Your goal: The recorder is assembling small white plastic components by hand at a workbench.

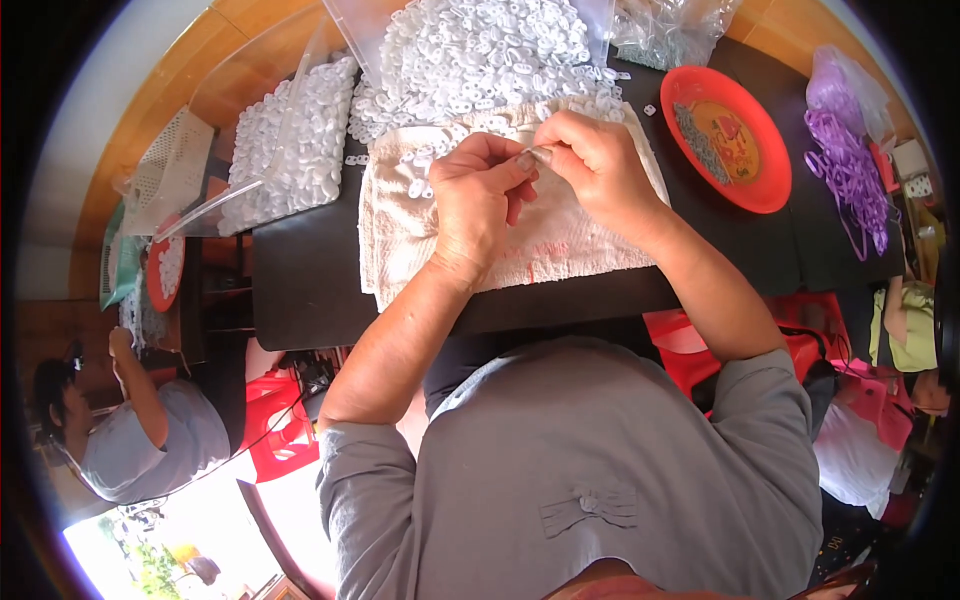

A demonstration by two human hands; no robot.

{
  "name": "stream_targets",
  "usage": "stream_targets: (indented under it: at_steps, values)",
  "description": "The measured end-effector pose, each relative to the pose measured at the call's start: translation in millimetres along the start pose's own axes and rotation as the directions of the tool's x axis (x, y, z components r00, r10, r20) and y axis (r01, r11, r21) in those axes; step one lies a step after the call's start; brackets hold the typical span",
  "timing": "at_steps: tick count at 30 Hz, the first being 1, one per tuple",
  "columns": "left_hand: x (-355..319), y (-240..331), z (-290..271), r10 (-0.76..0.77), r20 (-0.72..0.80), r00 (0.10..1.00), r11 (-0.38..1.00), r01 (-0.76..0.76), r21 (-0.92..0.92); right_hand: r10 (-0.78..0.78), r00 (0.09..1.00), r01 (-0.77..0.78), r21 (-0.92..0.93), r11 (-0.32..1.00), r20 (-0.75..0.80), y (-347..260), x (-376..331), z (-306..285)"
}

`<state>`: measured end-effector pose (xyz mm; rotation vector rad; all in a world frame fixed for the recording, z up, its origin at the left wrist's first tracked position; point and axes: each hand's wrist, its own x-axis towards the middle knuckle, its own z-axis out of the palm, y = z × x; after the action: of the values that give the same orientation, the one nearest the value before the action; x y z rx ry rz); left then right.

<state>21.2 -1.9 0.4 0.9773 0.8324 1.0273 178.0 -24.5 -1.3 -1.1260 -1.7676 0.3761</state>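
Observation:
Above a cream towel (590,240) on the dark table, my left hand (470,195) and my right hand (600,170) meet fingertip to fingertip. Both are closed in a pinch on something tiny, mostly hidden by the fingers; I cannot make out what it is. Small white plastic pieces with holes (418,170) lie loose on the towel beside my left hand. Just beyond the hands, a big heap of the same white pieces (480,50) spills out of a clear plastic bin. Right of my right hand is a red plate (772,165) holding small grey pieces (700,140).
A clear tray of glossy white pieces (290,150) stands at the left. At the far right lie purple straps (850,170) in a bundle; a clear bag of grey bits (670,35) is at the back. Another person (160,430) sits at the left, near red stools (275,425).

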Motion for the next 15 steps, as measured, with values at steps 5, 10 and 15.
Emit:
stream_targets:
  at_steps: [5, 10, 15]
  values:
    - [1, 2, -3, -0.056, -0.001, 0.998, 0.998, 0.056, -0.017, 0.148, 0.987, -0.156, 0.143, 0.977, 0.064, -6, 0, 0]
    - [10, -3, -9, -0.063, 0.008, 0.998, 0.998, 0.063, -0.018, 0.293, 0.948, -0.313, 0.215, 0.925, 0.121, 5, 10, -13]
    - [14, 1, -19, -0.049, -0.067, 0.997, 0.998, 0.046, -0.039, 0.306, 0.945, -0.294, 0.112, 0.949, -0.111, 24, 24, -48]
